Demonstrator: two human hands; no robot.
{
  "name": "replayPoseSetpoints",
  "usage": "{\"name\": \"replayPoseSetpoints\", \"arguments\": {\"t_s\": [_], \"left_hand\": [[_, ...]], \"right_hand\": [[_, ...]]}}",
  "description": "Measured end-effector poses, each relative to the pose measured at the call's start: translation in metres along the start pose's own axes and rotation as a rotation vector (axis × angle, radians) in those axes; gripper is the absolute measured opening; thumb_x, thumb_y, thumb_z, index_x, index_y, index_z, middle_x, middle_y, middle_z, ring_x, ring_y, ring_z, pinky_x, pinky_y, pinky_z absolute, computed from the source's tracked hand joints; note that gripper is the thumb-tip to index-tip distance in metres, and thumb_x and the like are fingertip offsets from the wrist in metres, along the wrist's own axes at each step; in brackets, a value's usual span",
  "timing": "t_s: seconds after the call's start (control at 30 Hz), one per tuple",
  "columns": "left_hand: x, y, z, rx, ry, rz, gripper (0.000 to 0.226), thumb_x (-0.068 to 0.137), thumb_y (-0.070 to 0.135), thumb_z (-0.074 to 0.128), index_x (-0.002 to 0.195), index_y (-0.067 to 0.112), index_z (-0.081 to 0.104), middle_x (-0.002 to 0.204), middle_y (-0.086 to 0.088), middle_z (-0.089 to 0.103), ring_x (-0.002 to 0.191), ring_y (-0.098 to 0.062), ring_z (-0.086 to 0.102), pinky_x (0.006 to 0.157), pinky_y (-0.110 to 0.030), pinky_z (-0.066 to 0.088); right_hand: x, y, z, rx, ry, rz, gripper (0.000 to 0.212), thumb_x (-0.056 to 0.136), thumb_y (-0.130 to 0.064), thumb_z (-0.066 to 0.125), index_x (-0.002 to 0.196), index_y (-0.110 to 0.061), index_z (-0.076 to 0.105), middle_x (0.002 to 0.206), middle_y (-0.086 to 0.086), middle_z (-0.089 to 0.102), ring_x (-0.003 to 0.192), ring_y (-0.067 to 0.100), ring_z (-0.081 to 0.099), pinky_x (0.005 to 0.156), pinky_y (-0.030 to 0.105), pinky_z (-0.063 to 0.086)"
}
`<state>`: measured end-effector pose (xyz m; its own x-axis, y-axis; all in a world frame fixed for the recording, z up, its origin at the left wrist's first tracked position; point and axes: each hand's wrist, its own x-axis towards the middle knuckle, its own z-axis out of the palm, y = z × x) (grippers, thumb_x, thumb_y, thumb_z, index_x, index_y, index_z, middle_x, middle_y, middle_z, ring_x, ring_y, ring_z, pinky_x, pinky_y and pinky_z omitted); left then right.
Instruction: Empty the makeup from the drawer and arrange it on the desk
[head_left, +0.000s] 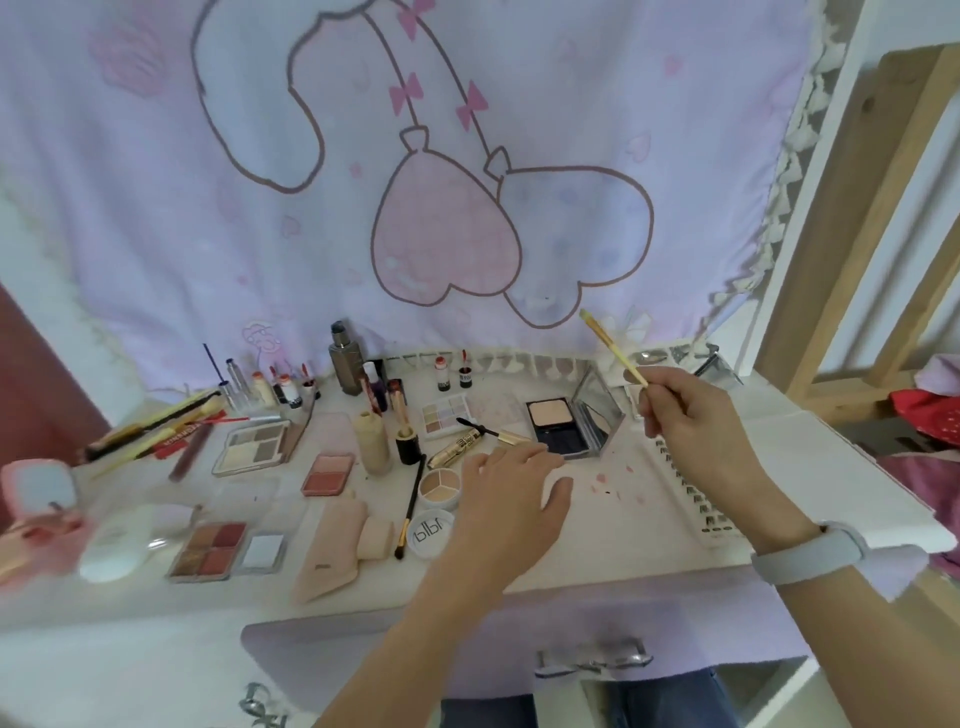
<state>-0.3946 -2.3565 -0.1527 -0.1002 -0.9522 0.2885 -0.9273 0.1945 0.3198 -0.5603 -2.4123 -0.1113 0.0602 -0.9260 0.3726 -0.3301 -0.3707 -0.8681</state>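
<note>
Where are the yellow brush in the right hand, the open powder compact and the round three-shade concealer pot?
yellow brush (613, 345), head view, middle of its handle.
open powder compact (551, 417), head view, on the beige powder pan.
round three-shade concealer pot (439, 483), head view, centre of the pans.

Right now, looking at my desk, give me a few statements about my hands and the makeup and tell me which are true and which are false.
1. The right hand pinches a thin yellow brush, raised above the desk. True.
2. The left hand grips the gold mascara tube. False: its fingers are spread and relaxed, holding nothing, just in front of the tube.
3. The powder compact lies open with its mirror lid up. True.
4. The round three-shade pot is closed with its lid on. False: it is open, and a round lid lies beside it, nearer the desk's front edge.
5. The blush palette sits left of the round pot. True.
</note>
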Motion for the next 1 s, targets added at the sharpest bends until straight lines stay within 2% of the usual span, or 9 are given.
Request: {"name": "replayPoseSetpoints", "arguments": {"t_s": [0.17,0.3,0.4,0.47,0.53,0.67,0.77,0.87,1.0], "left_hand": [[-0.017,-0.06,-0.064,0.02,0.229,-0.094,0.059,0.084,0.051,0.022,0.115,0.022,0.063,0.121,0.006,0.06,0.116,-0.015,0.052,0.1,-0.038,0.037],[-0.058,-0.129,-0.107,0.066,0.431,-0.2,0.048,0.083,0.039,0.033,0.102,0.014,0.069,0.104,-0.002,0.069,0.096,-0.024,0.063,0.084,-0.037,0.05],[-0.094,-0.18,-0.128,0.097,0.591,-0.378,0.034,0.082,0.025,0.045,0.103,0.01,0.069,0.102,-0.005,0.069,0.096,-0.026,0.064,0.081,-0.027,0.042],[-0.12,-0.21,-0.133,0.09,0.672,-0.517,0.038,0.081,0.022,0.047,0.111,0.006,0.064,0.108,-0.011,0.066,0.1,-0.031,0.06,0.086,-0.031,0.042],[-0.146,-0.237,-0.133,0.101,0.736,-0.66,0.042,0.083,0.024,0.049,0.119,0.004,0.057,0.116,-0.014,0.06,0.107,-0.034,0.053,0.088,-0.041,0.042],[-0.183,-0.276,-0.119,0.089,0.641,-0.992,0.075,0.085,0.04,0.058,0.143,0.007,0.025,0.147,-0.012,0.03,0.135,-0.029,0.026,0.105,-0.047,0.025],[-0.196,-0.295,-0.104,0.091,0.511,-1.154,0.107,0.069,0.073,0.039,0.146,0.004,0.01,0.153,-0.011,0.017,0.142,-0.024,0.012,0.109,-0.046,0.019],[-0.198,-0.309,-0.09,0.122,0.439,-1.207,0.108,0.071,0.075,0.037,0.145,0.001,0.009,0.154,-0.012,0.014,0.143,-0.023,0.006,0.11,-0.046,0.018],[-0.194,-0.317,-0.082,0.195,0.388,-1.238,0.111,0.062,0.074,0.009,0.145,0.001,0.011,0.155,-0.011,0.007,0.143,-0.023,-0.001,0.112,-0.048,0.015]], "right_hand": [[0.013,-0.042,0.08,0.119,-0.234,-0.062,0.017,0.093,0.004,0.039,0.097,-0.005,0.053,0.065,0.002,0.055,0.041,0.002,0.05,0.047,0.009,0.04],[0.017,-0.072,0.154,0.113,-0.42,-0.101,0.013,0.091,-0.002,0.046,0.095,-0.009,0.055,0.066,0.0,0.061,0.06,0.014,0.058,0.058,0.018,0.047],[0.019,-0.089,0.214,-0.022,-0.492,-0.221,0.011,0.088,-0.009,0.052,0.091,-0.013,0.062,0.067,-0.01,0.06,0.068,0.011,0.059,0.06,0.014,0.041],[0.021,-0.099,0.254,-0.159,-0.522,-0.344,0.014,0.088,-0.012,0.053,0.09,-0.011,0.067,0.071,-0.009,0.057,0.072,0.012,0.053,0.062,0.019,0.033],[0.024,-0.107,0.293,-0.268,-0.539,-0.488,0.017,0.087,-0.012,0.053,0.085,-0.008,0.069,0.074,-0.003,0.058,0.082,0.021,0.054,0.07,0.027,0.037],[0.034,-0.109,0.371,-0.508,-0.546,-0.69,0.023,0.089,-0.013,0.046,0.083,-0.01,0.068,0.092,0.012,0.063,0.1,0.031,0.054,0.072,0.034,0.042],[0.041,-0.103,0.424,-0.649,-0.57,-0.76,0.024,0.09,-0.01,0.044,0.092,-0.012,0.068,0.101,0.01,0.059,0.106,0.032,0.05,0.078,0.034,0.045],[0.047,-0.097,0.462,-0.8,-0.61,-0.806,0.024,0.09,-0.009,0.044,0.1,-0.013,0.066,0.108,0.01,0.055,0.108,0.03,0.047,0.068,0.028,0.036],[0.056,-0.092,0.494,-0.856,-0.599,-0.813,0.025,0.087,-0.004,0.046,0.102,-0.01,0.065,0.107,0.01,0.053,0.106,0.028,0.044,0.063,0.031,0.034]]}}
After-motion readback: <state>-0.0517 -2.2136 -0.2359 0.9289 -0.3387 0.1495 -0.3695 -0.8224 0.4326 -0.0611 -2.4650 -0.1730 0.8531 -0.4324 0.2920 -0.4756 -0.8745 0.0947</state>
